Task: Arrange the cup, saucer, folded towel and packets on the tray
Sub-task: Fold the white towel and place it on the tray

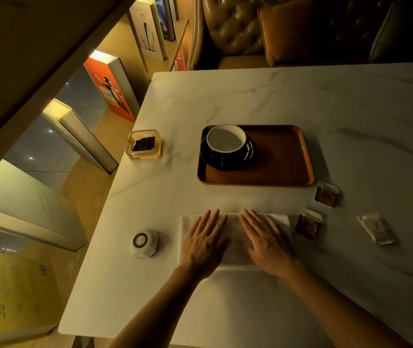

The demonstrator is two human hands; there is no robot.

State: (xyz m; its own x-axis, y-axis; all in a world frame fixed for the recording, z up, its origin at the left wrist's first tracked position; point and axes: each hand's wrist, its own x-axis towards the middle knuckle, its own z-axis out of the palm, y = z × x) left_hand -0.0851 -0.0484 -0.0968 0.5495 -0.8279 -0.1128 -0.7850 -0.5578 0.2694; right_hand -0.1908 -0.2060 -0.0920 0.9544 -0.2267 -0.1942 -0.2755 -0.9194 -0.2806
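A brown wooden tray [283, 169] lies in the middle of the white marble table. On its left part stands a white-lined cup [226, 139] on a dark saucer [235, 164]. Nearer to me a white towel [234, 222] lies flat on the table. My left hand [205, 243] and my right hand [265, 243] press flat on it, fingers spread, palms down. Right of the towel lie three packets on the table: a dark one [308, 224], another dark one [327, 195] and a pale one [377, 228].
A glass dish [144, 144] with dark contents sits near the table's left edge. A round white call button [143, 242] stands left of the towel. Beyond the table are a tufted sofa [235, 28] and a cushion [301, 31]; large books stand at the left.
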